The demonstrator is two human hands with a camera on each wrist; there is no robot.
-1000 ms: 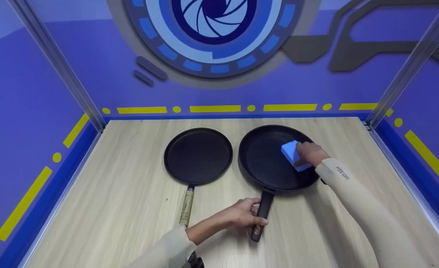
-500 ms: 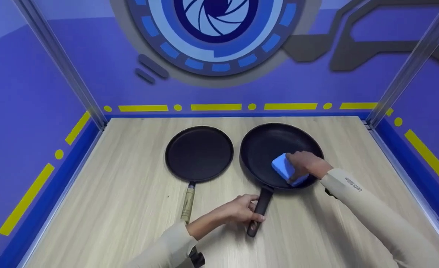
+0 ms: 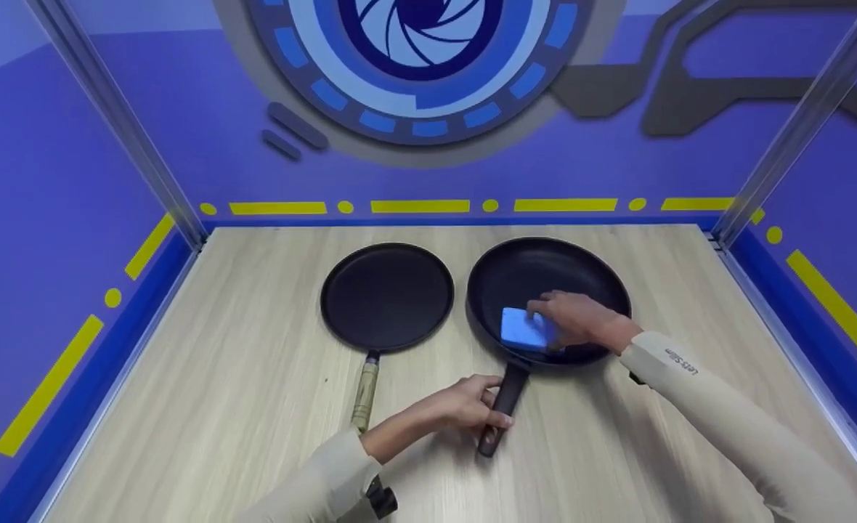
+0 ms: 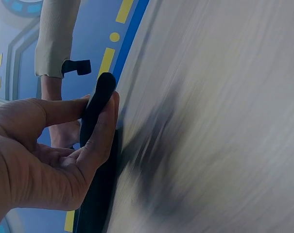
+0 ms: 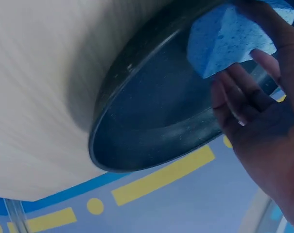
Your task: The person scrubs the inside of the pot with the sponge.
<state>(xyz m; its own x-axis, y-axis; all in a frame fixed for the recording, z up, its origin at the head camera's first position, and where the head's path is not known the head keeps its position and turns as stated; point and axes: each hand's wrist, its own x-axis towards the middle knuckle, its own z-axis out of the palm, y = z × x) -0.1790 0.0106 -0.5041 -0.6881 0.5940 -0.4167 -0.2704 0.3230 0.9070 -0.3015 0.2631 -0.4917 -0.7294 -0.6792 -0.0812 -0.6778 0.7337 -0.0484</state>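
A deep black frying pan (image 3: 545, 269) lies on the right half of the table, its dark handle (image 3: 510, 392) toward the person. My left hand (image 3: 465, 403) grips that handle; in the left wrist view the thumb and fingers (image 4: 100, 133) pinch it from both sides. Inside the pan, my right hand (image 3: 577, 318) holds a blue sponge (image 3: 521, 329) against the lower part of the cooking surface. The right wrist view shows the porous sponge (image 5: 234, 41) between thumb and fingers, near the pan wall.
Left of the frying pan lies a flat black griddle pan (image 3: 388, 296) with a wood-patterned handle (image 3: 364, 392), partly behind the left forearm. The pale wooden table (image 3: 254, 305) is enclosed by blue printed walls (image 3: 399, 174) with metal corner posts (image 3: 127, 131).
My right hand has moved the sponge left and toward the handle inside the frying pan. The left hand keeps its grip, and the handle end has shifted slightly left.
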